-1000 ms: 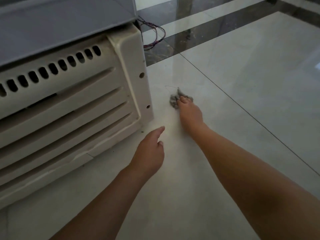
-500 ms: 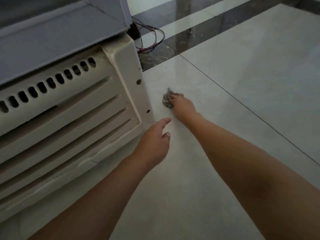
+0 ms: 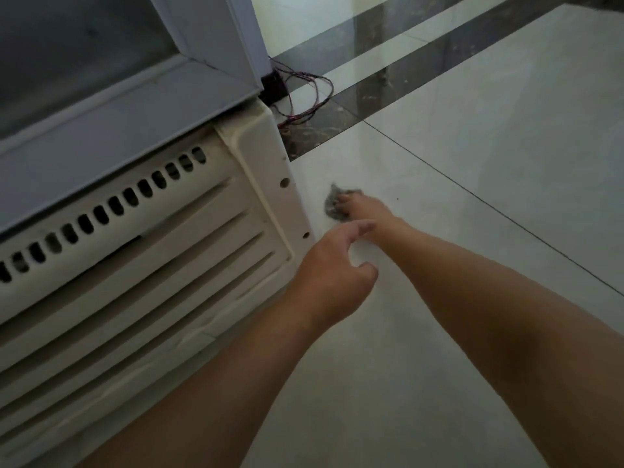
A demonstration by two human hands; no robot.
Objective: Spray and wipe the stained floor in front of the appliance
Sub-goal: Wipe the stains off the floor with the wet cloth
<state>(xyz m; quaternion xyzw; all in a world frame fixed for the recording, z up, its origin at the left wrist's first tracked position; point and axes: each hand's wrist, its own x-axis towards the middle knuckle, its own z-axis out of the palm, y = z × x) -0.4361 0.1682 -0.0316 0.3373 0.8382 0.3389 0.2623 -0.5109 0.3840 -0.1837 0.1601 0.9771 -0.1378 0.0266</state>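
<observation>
Head view, wiping stage. Right hand (image 3: 363,209) presses a crumpled grey cloth (image 3: 335,206) flat against the floor (image 3: 472,184), just beside the front corner of the appliance (image 3: 135,231); its grip is curled down over the wad, the fingertips pinning it to the tile. Left hand (image 3: 332,275) hovers nearer the camera, close to the appliance's lower corner, holding nothing, its grip loosely half-curled with the thumb and forefinger apart.

No spray bottle is in view, so spraying is judged done or paused; whether the tile is wet cannot be told. A few small dark specks remain near the cloth, and faint dull patches lie along the base of the appliance, so wiping appears partly done, with the strip nearer the camera probably left to cover.

Materials: floor of large glossy pale tiles with thin dark grout lines and a polished dark marble-like band beyond. Appliance base is a cream plastic grille (image 3: 118,265), with a row of oval slots above long slanted louvres, somewhat yellowed; above it sits a grey-framed door. Thin red and dark wires (image 3: 310,92) loop loosely behind the corner
</observation>
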